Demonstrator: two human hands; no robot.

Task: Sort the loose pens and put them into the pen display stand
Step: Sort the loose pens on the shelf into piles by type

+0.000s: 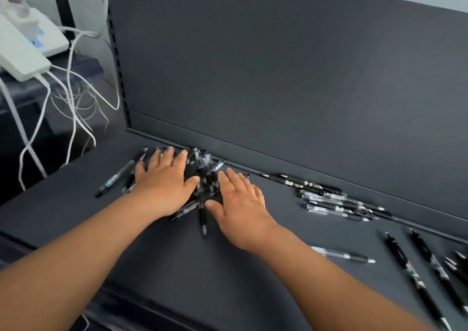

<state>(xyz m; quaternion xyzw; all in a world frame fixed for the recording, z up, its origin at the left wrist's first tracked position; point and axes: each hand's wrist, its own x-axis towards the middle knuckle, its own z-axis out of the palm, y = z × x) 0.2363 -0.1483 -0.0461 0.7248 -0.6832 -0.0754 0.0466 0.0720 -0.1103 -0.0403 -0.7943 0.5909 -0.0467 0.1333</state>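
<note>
two bare forearms reach in over the near edge of a dark shelf (177, 267), converging on a pile of pens (203, 176) at the foot of the back panel (278, 77). nearest the camera, well right of the pile, two long black pens (415, 277) lie side by side, and a single clear-barrelled pen (342, 254) pokes out from behind the right forearm. the right hand (240, 204) lies flat at the pile's right side, fingers straight and gripping nothing, its thumb just beside a black pen that juts toward the camera. the left hand (164, 186) rests flat on the pile's left half, fingers splayed and uncurled (some pens are hidden under the palm). left of the pile, a stray pen (119, 176) lies slanted just beside that hand. farther right of the pile, a second cluster of pens (334, 201) sits along the panel's foot, well apart. far left of the pile, beyond the shelf, white power strips (22, 52) trail white cables (73, 103).
</note>
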